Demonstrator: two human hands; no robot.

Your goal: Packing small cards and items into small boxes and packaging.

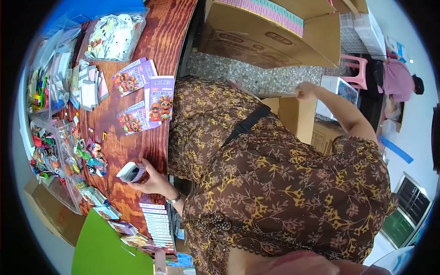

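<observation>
My left hand [153,182], with a bracelet or watch at the wrist, is closed around a small open packet [131,173]. Its pale-lined mouth gapes and the inside looks dark. Over the floor to the right, clear of the table, hangs my right hand [307,90], its fingers curled in. Whether anything is in them I cannot make out. Several flat purple packets [161,98] with red cartoon figures lie along the table's edge. Beside my left wrist stands a row of similar packets [156,224], edges showing. Small colourful trinkets [94,158] are scattered beyond the left hand.
A clear tray [114,36] holds white printed pieces, near stacks of cards [88,87]. Clear bags [50,142] of trinkets line the wooden table's [156,27] far side. A large cardboard box [270,43] stands on the floor. Another person [398,80] is near a pink stool [355,71].
</observation>
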